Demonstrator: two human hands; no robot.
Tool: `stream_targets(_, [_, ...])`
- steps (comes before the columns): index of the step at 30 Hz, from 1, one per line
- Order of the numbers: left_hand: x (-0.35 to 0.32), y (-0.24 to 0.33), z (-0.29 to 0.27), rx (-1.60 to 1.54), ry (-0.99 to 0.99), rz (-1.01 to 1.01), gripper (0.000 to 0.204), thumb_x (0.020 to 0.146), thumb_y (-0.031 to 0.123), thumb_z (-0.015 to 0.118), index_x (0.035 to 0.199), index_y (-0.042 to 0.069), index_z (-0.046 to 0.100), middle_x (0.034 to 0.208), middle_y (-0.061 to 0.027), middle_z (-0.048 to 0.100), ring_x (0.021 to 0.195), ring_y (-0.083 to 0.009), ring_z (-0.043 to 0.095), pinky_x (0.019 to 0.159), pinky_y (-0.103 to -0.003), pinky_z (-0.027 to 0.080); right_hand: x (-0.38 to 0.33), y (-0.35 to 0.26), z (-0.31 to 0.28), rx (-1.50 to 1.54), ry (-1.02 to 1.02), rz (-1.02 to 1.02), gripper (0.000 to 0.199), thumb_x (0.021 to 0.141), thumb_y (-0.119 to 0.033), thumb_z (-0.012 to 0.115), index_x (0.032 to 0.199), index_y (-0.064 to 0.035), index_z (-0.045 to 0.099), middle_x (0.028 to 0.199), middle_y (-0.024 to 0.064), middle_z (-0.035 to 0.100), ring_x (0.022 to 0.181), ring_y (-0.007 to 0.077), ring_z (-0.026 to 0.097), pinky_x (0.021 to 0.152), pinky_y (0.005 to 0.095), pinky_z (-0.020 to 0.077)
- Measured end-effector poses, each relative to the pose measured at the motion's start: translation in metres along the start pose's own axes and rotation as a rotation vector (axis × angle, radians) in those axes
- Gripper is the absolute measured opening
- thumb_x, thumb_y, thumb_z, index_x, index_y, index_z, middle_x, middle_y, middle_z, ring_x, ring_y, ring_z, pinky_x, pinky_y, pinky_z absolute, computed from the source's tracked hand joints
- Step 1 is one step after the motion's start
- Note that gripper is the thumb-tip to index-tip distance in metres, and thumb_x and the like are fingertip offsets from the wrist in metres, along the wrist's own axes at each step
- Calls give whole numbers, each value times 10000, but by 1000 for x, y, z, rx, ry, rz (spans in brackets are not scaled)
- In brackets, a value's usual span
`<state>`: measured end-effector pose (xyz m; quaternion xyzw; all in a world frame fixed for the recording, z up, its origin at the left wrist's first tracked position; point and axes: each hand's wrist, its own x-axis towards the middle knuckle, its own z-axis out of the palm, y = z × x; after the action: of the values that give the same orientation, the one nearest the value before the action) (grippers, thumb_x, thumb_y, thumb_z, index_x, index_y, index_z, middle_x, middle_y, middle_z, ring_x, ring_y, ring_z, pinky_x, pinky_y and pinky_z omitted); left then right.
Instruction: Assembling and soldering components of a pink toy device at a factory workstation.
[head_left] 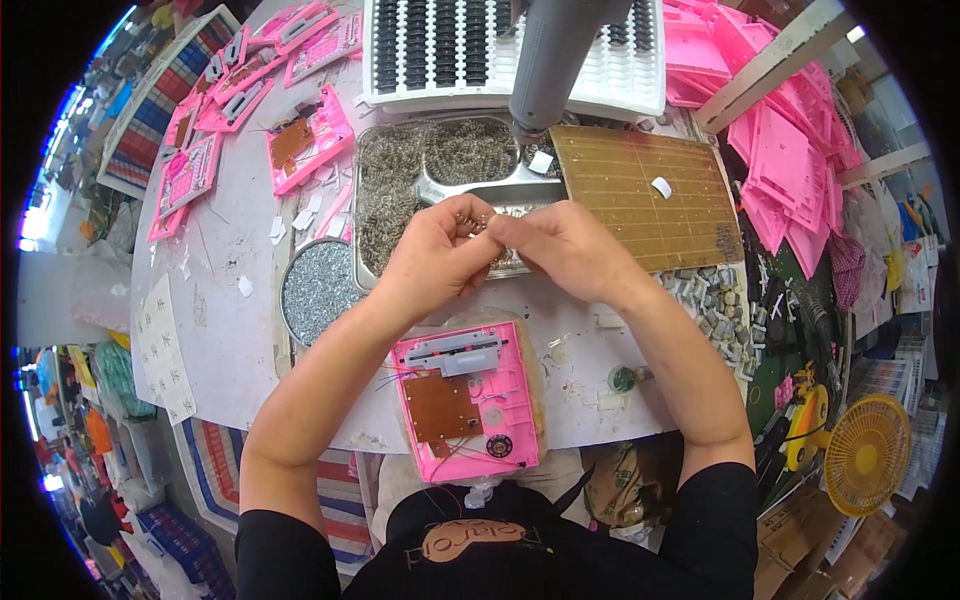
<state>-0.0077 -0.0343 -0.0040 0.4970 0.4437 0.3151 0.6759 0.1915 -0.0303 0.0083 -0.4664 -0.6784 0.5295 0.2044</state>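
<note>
Head view: the pink housing [515, 400] lies open, interior up, at the surface's near edge [590, 437]. Within it sit a brown circuit board [440, 408], a grey bar [430, 348] and a black round part [499, 446]; no cover is on, and loose wires show, so assembly is judged partial. The left hand [450, 245] and right hand [565, 245] meet above the metal tray [480, 188], fingers pinched; whether either grasps a small part cannot be told. Similar open housings [308, 150] lie toward the far left corner.
</note>
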Motion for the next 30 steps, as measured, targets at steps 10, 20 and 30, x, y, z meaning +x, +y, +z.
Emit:
stream_targets(10, [-8, 13, -16, -459, -206, -192, 200, 948, 128, 640, 1095, 11, 569, 910, -63, 614, 624, -85, 551, 443, -186, 393, -9, 2, -14, 413, -119, -100, 275, 1018, -310, 574, 930, -52, 608, 736, -11, 523, 625, 82, 475, 557, 247, 388])
stream_targets(20, [-2, -3, -17, -604, -353, -367, 131, 938, 95, 596, 1041, 18, 568, 967, -116, 629, 633, -96, 538, 452, -174, 412, -10, 11, 0, -488, 419, -942, 237, 759, -19, 710, 966, -87, 616, 938, 70, 622, 859, 284, 640, 696, 352, 530])
stream_targets(30, [-4, -5, -14, -549, -252, -281, 71, 902, 83, 637, 929, 66, 573, 923, -58, 616, 597, -69, 491, 444, -169, 343, -8, 16, 9, -438, 545, -949, 268, 653, 36, 736, 876, -77, 640, 986, 62, 645, 866, 260, 653, 692, 355, 544])
